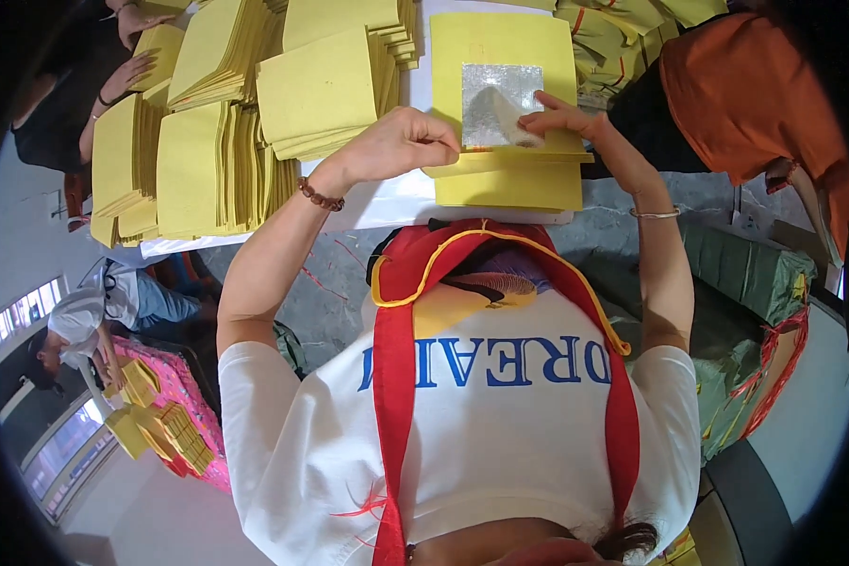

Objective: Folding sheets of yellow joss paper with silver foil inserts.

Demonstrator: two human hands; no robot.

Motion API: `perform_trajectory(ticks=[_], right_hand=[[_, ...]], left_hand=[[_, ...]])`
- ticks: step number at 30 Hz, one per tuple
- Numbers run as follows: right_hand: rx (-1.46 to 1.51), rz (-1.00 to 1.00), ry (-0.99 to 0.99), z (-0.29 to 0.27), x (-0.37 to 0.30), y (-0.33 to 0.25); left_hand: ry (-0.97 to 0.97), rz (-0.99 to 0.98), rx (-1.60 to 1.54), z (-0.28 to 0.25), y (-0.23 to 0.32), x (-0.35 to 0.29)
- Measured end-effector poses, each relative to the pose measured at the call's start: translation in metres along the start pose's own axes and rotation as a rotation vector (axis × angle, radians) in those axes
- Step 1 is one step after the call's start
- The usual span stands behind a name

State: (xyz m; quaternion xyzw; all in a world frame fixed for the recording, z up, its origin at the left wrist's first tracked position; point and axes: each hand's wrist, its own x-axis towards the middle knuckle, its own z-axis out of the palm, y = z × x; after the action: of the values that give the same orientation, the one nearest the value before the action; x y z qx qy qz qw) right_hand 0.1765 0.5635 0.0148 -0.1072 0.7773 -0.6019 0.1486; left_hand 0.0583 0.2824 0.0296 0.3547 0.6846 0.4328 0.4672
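A stack of yellow paper sheets [505, 38] lies in front of me at the table edge, with a square of silver foil [476, 80] on top. Across its lower part runs a raised fold or edge of yellow paper [500, 168]. At the left end of that edge, my left hand [401, 143] is closed, thumb and forefinger pinched on the paper. My right hand [571, 123] reaches in from the right, fingers stretched and apart, fingertips touching the right side of the foil. A shadow and a pale patch cross the foil.
Several tall stacks of yellow paper [193, 170] crowd the table's left. Yellow bundles with red ties [613, 47] lie at far right. A person in orange [755, 94] stands right; another person's hand [127, 75] is far left. Green wrapped bales [745, 274] stand right.
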Motion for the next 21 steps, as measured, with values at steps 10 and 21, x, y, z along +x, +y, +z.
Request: perform_trajectory(ticks=[10,21], right_hand=[[0.065,-0.026,-0.059,-0.002,0.001,0.003],[0.225,0.038,-0.071,-0.004,0.001,0.003]], left_hand=[[-0.054,-0.029,-0.126,-0.009,-0.007,0.007],[-0.142,-0.061,-0.110,-0.013,0.006,0.010]])
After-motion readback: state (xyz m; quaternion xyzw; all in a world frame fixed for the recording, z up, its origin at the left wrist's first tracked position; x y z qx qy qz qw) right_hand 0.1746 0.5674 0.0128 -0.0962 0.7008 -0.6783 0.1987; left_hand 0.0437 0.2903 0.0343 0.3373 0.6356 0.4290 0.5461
